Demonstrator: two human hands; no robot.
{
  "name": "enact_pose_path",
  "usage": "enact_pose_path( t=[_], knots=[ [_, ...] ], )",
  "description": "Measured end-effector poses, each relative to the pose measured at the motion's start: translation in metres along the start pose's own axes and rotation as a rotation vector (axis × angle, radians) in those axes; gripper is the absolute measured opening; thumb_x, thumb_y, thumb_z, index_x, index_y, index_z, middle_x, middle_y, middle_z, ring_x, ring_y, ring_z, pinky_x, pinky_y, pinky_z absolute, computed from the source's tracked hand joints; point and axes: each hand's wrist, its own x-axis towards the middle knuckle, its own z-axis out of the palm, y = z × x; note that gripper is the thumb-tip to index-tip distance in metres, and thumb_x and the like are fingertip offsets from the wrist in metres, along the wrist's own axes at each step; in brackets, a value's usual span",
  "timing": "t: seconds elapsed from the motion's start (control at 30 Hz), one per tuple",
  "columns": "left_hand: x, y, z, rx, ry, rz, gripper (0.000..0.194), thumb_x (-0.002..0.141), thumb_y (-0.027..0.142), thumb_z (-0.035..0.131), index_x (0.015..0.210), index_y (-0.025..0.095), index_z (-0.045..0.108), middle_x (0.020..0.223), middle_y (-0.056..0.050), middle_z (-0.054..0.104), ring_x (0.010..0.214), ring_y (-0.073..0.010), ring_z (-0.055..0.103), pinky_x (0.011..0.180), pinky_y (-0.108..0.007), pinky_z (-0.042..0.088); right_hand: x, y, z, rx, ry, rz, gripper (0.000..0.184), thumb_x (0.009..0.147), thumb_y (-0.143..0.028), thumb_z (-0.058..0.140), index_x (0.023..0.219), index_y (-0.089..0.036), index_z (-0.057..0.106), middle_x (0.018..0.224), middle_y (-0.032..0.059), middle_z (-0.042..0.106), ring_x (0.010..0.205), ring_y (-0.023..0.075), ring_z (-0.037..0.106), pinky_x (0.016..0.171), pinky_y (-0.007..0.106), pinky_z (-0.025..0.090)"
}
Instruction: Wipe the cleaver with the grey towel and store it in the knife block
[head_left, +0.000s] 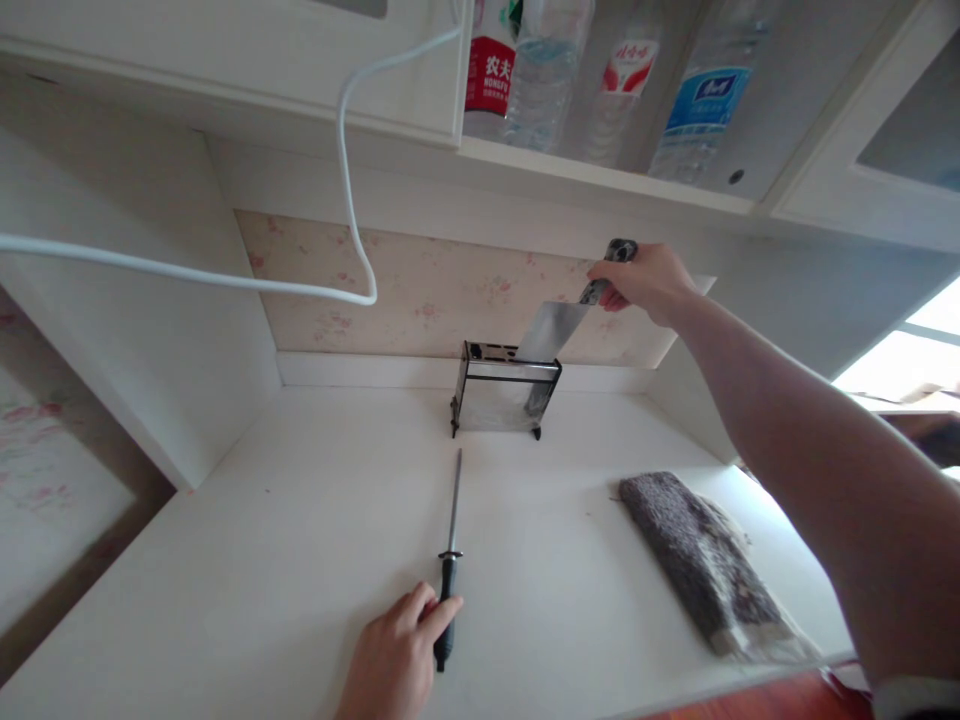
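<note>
My right hand (646, 282) is closed round the dark patterned handle of a cleaver (553, 328). Its broad blade slants down, with the lower end at the top slots of a knife rack (504, 402); how far it sits inside I cannot tell. The rack has a metal frame with black ends and stands at the back of the counter. My left hand (401, 640) grips the black handle of a honing steel (453, 530), thumb along the side. The steel's rod points away from me toward the rack's front.
A folded brown towel (701, 560) lies on the white counter (322, 530) at the right. Several plastic bottles (551, 70) stand on the shelf overhead. A white cable (342, 150) hangs in front of the cabinet. Side panels (127, 270) flank the counter.
</note>
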Motion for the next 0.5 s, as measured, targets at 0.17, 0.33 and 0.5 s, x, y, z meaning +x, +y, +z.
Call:
enact_pose_path(
  t=[0.17,0.33,0.5],
  knots=[
    [0.000,0.001,-0.002,0.013,0.005,0.040,0.061,0.076,-0.005,0.041,0.117,0.035,0.062,0.085,0.002,0.064,0.068,-0.0092,0.066,0.057,-0.015,0.047,0.002,0.002,0.026,-0.112,-0.046,-0.017,0.022,0.075,-0.039,0.064,0.077,-0.017,0.068,0.067,0.0079,0.071,0.057,0.0211,0.067,0.056,0.030,0.054],
    [0.001,-0.003,0.002,0.078,0.020,0.124,0.075,0.069,-0.007,0.039,0.127,0.039,0.054,0.088,0.001,0.063,0.073,-0.0093,0.067,0.057,-0.013,0.049,-0.009,0.018,0.064,-0.317,-0.193,-0.029,0.025,0.077,-0.037,0.058,0.067,-0.017,0.067,0.061,0.0074,0.069,0.062,0.0206,0.068,0.064,0.027,0.051],
    [0.000,-0.010,0.015,0.116,0.054,0.122,0.070,0.064,-0.007,0.041,0.114,0.037,0.062,0.088,0.001,0.065,0.073,-0.0094,0.068,0.056,-0.011,0.049,-0.019,0.040,0.089,-0.304,-0.227,-0.034,0.024,0.076,-0.036,0.058,0.068,-0.016,0.067,0.053,0.0048,0.064,0.062,0.0193,0.066,0.063,0.024,0.048]
  ],
)
